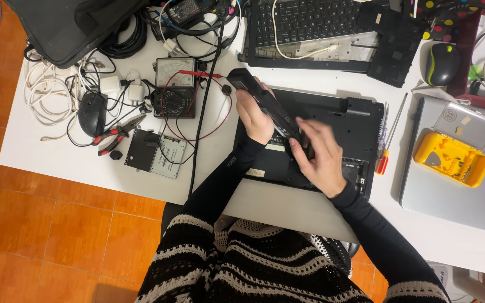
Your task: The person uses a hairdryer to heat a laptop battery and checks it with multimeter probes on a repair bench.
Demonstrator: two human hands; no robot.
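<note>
A black laptop base [355,120] lies upside down on the white table [63,163] in front of me. A long black battery pack [254,92] is lifted at an angle over its left end. My left hand [254,115] grips the battery near its raised upper end. My right hand [324,157] holds the battery's lower end, fingers curled around it just above the laptop's underside.
An analog multimeter [174,87] with red and black leads, a black mouse [92,112], red-handled pliers [118,133], a drive [154,152] and cables lie left. A disassembled keyboard deck [321,33] sits behind. Screwdrivers [384,140], a yellow bit case [451,159] and a silver laptop [456,191] are right.
</note>
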